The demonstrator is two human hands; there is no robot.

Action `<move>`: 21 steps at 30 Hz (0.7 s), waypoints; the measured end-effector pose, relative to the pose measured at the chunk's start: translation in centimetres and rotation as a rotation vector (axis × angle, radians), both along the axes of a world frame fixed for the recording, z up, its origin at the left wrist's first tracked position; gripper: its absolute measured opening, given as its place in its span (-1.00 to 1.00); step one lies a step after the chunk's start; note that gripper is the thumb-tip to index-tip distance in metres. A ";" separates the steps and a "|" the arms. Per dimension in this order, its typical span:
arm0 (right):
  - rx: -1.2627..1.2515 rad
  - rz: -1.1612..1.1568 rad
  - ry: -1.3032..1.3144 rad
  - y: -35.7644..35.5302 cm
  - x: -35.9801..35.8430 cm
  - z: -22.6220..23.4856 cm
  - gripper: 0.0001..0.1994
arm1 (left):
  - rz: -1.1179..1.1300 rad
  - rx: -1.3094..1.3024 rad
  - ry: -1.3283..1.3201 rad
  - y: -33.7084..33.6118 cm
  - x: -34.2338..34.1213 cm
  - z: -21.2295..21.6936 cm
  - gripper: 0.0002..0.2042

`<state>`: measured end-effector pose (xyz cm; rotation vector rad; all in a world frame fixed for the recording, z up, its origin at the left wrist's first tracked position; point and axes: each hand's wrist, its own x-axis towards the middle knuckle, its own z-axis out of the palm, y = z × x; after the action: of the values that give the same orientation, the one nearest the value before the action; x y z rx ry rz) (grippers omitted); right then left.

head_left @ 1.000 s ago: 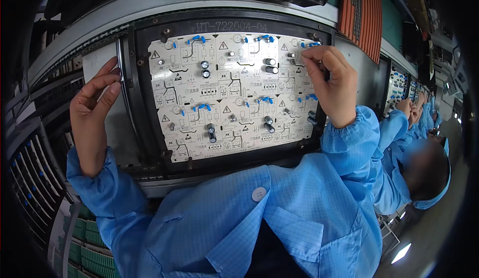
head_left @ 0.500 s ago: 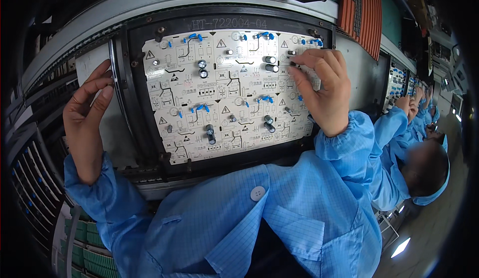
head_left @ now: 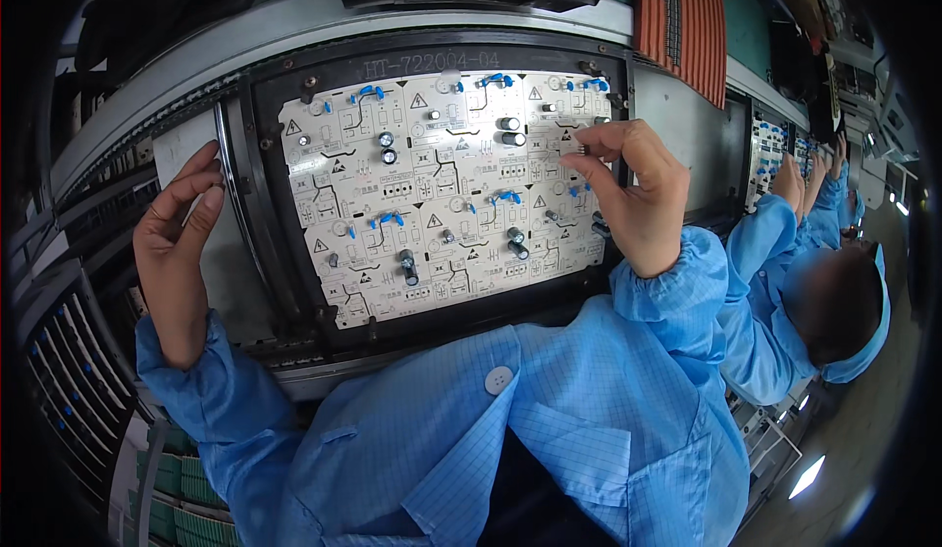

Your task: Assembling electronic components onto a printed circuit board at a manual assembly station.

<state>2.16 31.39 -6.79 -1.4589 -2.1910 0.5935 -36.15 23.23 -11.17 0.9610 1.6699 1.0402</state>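
Note:
A white panel of printed circuit boards (head_left: 458, 184) lies in a black frame (head_left: 324, 61) in front of me, bearing black capacitors (head_left: 511, 131) and blue disc-shaped parts (head_left: 493, 81). My right hand (head_left: 643, 194) is over the panel's right part, thumb and forefinger curved close together in a pinch; what sits between the tips is too small to make out. Beyond the frame's left side, my left hand (head_left: 182, 238) is raised over a pale surface beside a metal rail (head_left: 228, 159). Its thumb and fingertips meet around something tiny that I cannot identify.
Orange ribbed strips (head_left: 682, 27) lie at the far right. Racks holding boards (head_left: 74, 375) stand at the left, with green ridged trays (head_left: 186, 478) below. A co-worker in blue (head_left: 780, 292) works at the right beside other populated boards (head_left: 770, 159).
My right hand has shifted over the panel, rightward and toward me, away from a small upright capacitor. My left hand stays pinched beside the rail. The whole view has tilted slightly.

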 end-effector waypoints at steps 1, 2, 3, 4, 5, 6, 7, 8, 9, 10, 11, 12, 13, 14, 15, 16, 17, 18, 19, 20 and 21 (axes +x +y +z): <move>-0.004 -0.002 0.013 0.0 0.0 -0.1 -0.78 | 0.008 0.000 -0.001 -0.1 -0.1 0.0 -0.83; -0.001 -0.006 0.013 0.0 0.0 -0.1 -0.78 | 0.004 0.003 0.000 0.0 0.0 0.1 -0.83; 0.006 -0.008 0.001 0.1 0.0 -0.2 -0.78 | 0.001 0.007 -0.003 0.0 0.0 0.2 -0.82; 0.012 -0.008 -0.011 0.1 0.0 -0.3 -0.77 | -0.001 0.011 -0.005 0.0 0.1 0.2 -0.82; 0.013 -0.010 -0.009 0.1 -0.1 -0.2 -0.77 | -0.003 0.012 -0.002 0.0 0.1 0.2 -0.82; 0.012 0.000 -0.048 0.2 -0.1 -0.2 -0.77 | 0.001 0.010 -0.020 -0.1 0.1 0.2 -0.82; 0.010 0.010 -0.088 0.3 -0.2 -0.1 -0.76 | 0.004 0.006 -0.038 -0.1 0.0 0.2 -0.82; 0.009 0.010 -0.086 0.4 -0.2 0.0 -0.76 | 0.004 0.006 -0.037 -0.1 0.1 0.3 -0.82; 0.042 0.060 -0.149 0.5 -0.3 0.0 -0.76 | -0.003 0.011 -0.024 -0.1 0.1 0.3 -0.82; 0.074 0.111 -0.211 0.6 -0.3 0.0 -0.75 | -0.011 0.015 -0.012 -0.2 0.1 0.4 -0.83; 0.073 0.109 -0.211 0.7 -0.4 0.1 -0.75 | -0.013 0.014 -0.012 -0.1 0.0 0.2 -0.83; 0.054 0.120 -0.230 0.7 -0.4 0.1 -0.74 | -0.011 0.016 -0.030 -0.1 0.0 -0.1 -0.83; 0.036 0.131 -0.249 0.8 -0.4 0.2 -0.73 | -0.009 0.018 -0.048 -0.1 -0.1 -0.3 -0.83; 0.033 0.131 -0.245 0.9 -0.4 0.2 -0.73 | -0.009 0.015 -0.045 -0.2 -0.1 -0.2 -0.83; 0.026 0.163 -0.244 1.0 -0.4 0.3 -0.72 | -0.013 0.020 -0.032 -0.2 -0.1 -0.1 -0.83; 0.019 0.193 -0.243 1.1 -0.3 0.4 -0.72 | -0.018 0.025 -0.020 -0.3 -0.2 0.0 -0.83; 0.018 0.191 -0.243 1.0 -0.2 0.5 -0.72 | -0.020 0.024 -0.020 -0.3 -0.2 0.0 -0.83; 0.001 0.166 -0.207 1.0 0.0 0.6 -0.72 | -0.019 0.026 -0.031 -0.3 -0.3 -0.1 -0.83; -0.017 0.141 -0.171 0.9 0.1 0.7 -0.73 | -0.018 0.027 -0.041 -0.4 -0.4 -0.1 -0.83; -0.018 0.139 -0.171 0.8 0.2 0.9 -0.73 | -0.021 0.026 -0.041 -0.4 -0.4 0.0 -0.83; 0.007 0.115 -0.204 0.7 0.4 1.2 -0.73 | -0.018 0.028 -0.029 -0.4 -0.3 0.0 -0.84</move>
<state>2.51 32.10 -5.64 -1.4538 -2.4442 0.4929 -36.49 22.88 -11.14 0.9731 1.6241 1.0633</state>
